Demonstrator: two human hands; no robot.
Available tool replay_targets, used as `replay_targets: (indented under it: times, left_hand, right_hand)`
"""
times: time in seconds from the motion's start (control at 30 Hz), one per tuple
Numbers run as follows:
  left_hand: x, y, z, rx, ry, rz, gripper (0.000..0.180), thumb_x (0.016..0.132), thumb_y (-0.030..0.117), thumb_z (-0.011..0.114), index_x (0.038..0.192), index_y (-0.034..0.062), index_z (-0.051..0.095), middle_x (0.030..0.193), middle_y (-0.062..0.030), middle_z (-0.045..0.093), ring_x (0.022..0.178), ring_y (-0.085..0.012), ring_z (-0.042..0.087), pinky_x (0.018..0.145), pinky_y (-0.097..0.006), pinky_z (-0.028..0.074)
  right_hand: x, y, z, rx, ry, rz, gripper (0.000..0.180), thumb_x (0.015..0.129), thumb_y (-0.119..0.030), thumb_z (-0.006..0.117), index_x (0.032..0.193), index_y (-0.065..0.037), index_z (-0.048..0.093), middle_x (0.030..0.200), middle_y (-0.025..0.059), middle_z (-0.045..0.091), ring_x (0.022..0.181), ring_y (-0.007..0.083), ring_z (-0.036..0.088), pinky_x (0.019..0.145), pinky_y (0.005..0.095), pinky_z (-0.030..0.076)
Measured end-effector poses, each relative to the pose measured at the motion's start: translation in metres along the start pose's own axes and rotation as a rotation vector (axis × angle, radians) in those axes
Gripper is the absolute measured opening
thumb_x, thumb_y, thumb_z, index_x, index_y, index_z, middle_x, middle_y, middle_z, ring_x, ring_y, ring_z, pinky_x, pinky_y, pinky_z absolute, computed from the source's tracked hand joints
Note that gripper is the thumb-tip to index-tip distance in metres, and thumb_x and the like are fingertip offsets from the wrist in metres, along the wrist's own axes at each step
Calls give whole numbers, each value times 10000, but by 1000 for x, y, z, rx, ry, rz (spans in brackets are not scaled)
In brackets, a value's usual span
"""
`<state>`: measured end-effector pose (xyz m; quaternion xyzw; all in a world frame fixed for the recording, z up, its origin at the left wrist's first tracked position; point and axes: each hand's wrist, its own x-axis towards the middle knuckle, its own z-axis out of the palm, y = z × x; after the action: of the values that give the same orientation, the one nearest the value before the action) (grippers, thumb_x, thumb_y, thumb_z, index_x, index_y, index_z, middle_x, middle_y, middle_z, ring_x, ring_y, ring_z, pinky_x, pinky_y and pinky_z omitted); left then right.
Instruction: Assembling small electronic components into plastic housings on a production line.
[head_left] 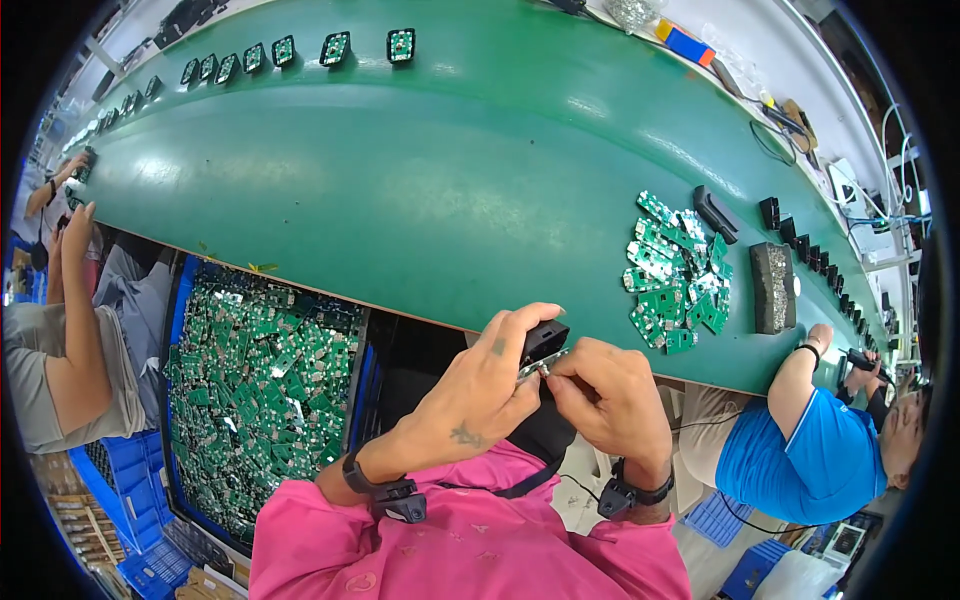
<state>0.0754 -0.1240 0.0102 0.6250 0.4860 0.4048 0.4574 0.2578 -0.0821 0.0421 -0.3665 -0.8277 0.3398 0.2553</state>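
My left hand (pixel 478 388) is closed around a small black plastic housing (pixel 545 340), holding it just past the table's near edge. Next to the housing, between my two hands, is a small circuit board (pixel 541 366), partly covered by fingers. The fingertips of my right hand (pixel 618 402) are pinched at the board's right end; whether they grip the board itself or a small part on it is hidden. Farther right on the table lies a loose pile of green circuit boards (pixel 655 262), with a black plastic piece (pixel 716 214) at its far side.
A dark foam-like block (pixel 773 288) stands right of the pile, near a row of black housings (pixel 788 232). Board-filled housings (pixel 400 46) line the far left. A blue-rimmed crate (pixel 180 300) of boards sits left of me. People work at both sides, one in a blue shirt (pixel 810 455).
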Motion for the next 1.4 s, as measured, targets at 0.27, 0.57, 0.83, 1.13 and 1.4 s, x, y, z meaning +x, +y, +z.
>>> replay_targets:
  times: [0.27,0.57,0.83,1.13,1.4]
  left_hand:
    - [-1,5,2,135,6,10,581,878,28,567,1402,3,316,1175,-213,520,1025,-342,579,916,-410,467]
    - [-3,5,5,37,18,15,592,872,28,575,1397,3,304,1183,-220,502,984,-349,582,876,-398,480]
    - [-7,-2,5,49,-2,66,611,840,-6,592,1379,4,303,1182,-233,487,974,-391,588,838,-427,489]
    - [-6,-3,11,132,98,190,670,808,-35,609,1389,3,278,1193,-272,464,939,-478,568,734,-502,516]
    - [4,-11,0,-253,43,34,589,902,45,538,1410,6,242,1181,-200,496,1031,-285,549,916,-397,457]
  right_hand:
    - [-3,1,3,60,2,78,67,783,-32,671,779,-10,609,665,105,570,529,261,547,499,356,428]
    - [-1,-2,3,152,-5,101,67,784,-12,651,755,13,596,622,103,544,503,209,508,485,330,407]
    - [-5,0,4,182,-26,118,64,781,-10,657,756,11,601,625,105,553,497,229,515,486,337,408]
    - [-6,-2,14,123,45,67,62,789,-6,670,778,4,609,645,108,565,529,254,538,499,344,417]
    - [-17,14,19,129,319,237,52,909,-8,627,930,39,621,792,40,618,635,72,566,545,232,461]
